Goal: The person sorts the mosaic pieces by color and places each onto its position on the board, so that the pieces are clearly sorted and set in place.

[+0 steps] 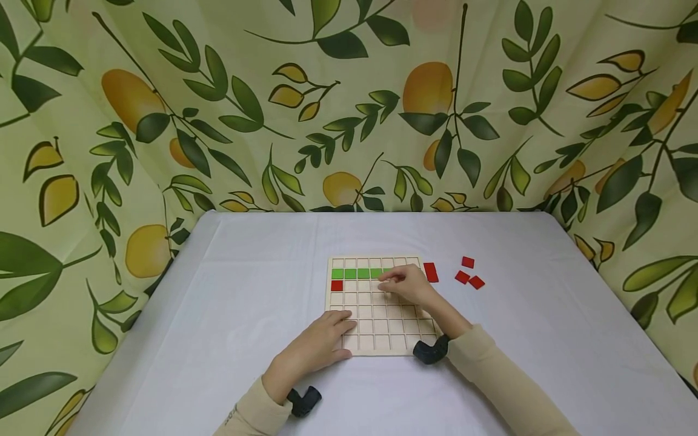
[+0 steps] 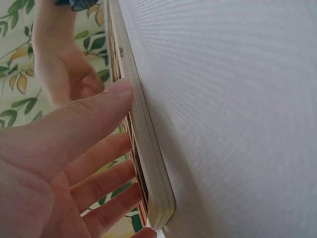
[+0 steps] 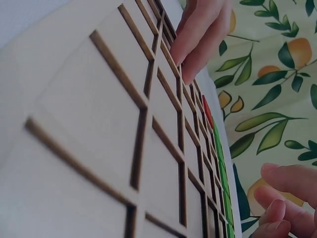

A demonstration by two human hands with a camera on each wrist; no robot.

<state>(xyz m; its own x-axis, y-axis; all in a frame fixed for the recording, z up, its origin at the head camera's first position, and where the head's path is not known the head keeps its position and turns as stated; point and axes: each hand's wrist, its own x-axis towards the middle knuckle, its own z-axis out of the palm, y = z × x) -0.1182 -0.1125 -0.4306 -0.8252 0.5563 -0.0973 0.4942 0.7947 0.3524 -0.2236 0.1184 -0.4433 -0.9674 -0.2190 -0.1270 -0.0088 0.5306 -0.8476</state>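
Note:
A pale wooden grid board lies on the table. Several green square tiles fill a row near its far side, and one red square tile sits in the leftmost cell of the row below. My left hand rests at the board's near left edge, fingers spread over the rim and thumb by the near edge. Over the right part of the green row hovers my right hand, its fingers loosely bent, partly covering the row. Nothing shows between its fingertips in the right wrist view.
Against the board's far right edge lies a red rectangular piece. Farther right are three loose red tiles on the white tablecloth. A leaf-and-fruit patterned curtain surrounds the table at the back and sides.

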